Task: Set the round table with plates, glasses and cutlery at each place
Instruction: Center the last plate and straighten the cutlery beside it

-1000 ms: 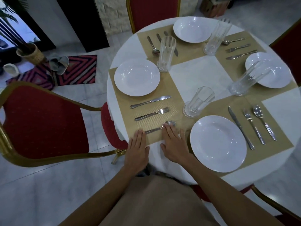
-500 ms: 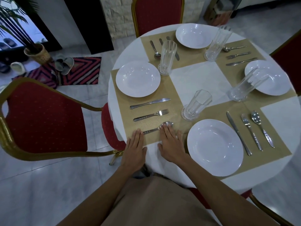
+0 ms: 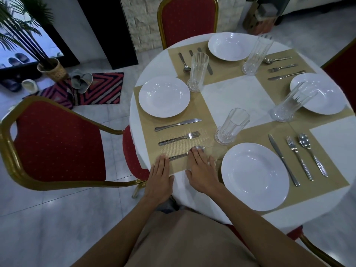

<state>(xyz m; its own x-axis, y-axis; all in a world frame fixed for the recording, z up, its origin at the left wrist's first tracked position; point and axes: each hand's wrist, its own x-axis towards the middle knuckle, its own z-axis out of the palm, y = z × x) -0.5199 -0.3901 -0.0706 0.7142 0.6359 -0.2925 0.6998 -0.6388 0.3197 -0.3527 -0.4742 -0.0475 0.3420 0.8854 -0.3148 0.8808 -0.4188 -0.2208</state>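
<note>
Head view, frame centre: left hand and right hand lie flat, fingers straight, touching the spoon on the placemat.

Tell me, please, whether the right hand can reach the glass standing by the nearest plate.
Probably yes: the right hand lies flat with fingertips on the spoon, and the glass stands just beyond it, only bare placemat between.
</note>
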